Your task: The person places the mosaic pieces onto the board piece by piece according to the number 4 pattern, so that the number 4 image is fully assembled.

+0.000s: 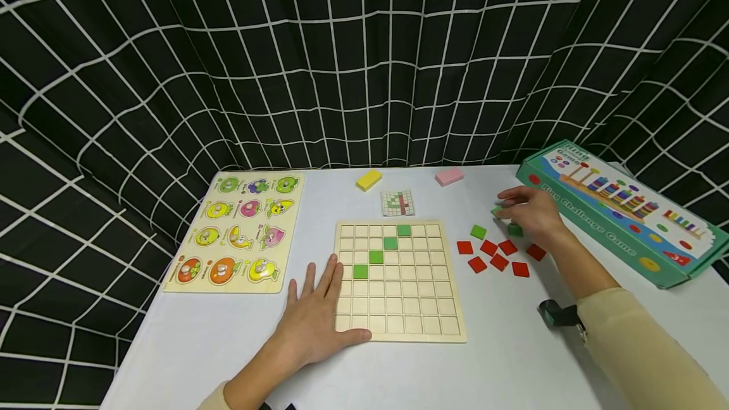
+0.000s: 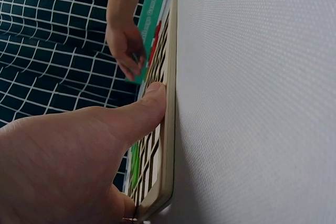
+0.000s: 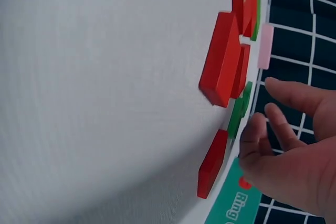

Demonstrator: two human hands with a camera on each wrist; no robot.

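My left hand (image 1: 312, 324) lies with straight, spread fingers along the left side of a wooden grid board (image 1: 398, 341), its thumb (image 2: 139, 114) on the near edge. Several green square tiles (image 1: 376, 257) form a diagonal on the board. To the right, my right hand (image 1: 532, 212) hovers over loose green tiles (image 1: 515, 230), thumb and fingers apart in the right wrist view with nothing between them. One green tile (image 1: 495, 211) shows by its fingertips in the head view. Several red tiles (image 1: 498, 262) lie scattered nearby, along with another green tile (image 1: 478, 232).
Behind the board lie a small printed pattern card (image 1: 398, 203), a yellow block (image 1: 369, 180) and a pink block (image 1: 449, 176). A fruit puzzle board (image 1: 233, 233) occupies the left side. A green game box (image 1: 621, 207) stands at the right, close to my right hand.
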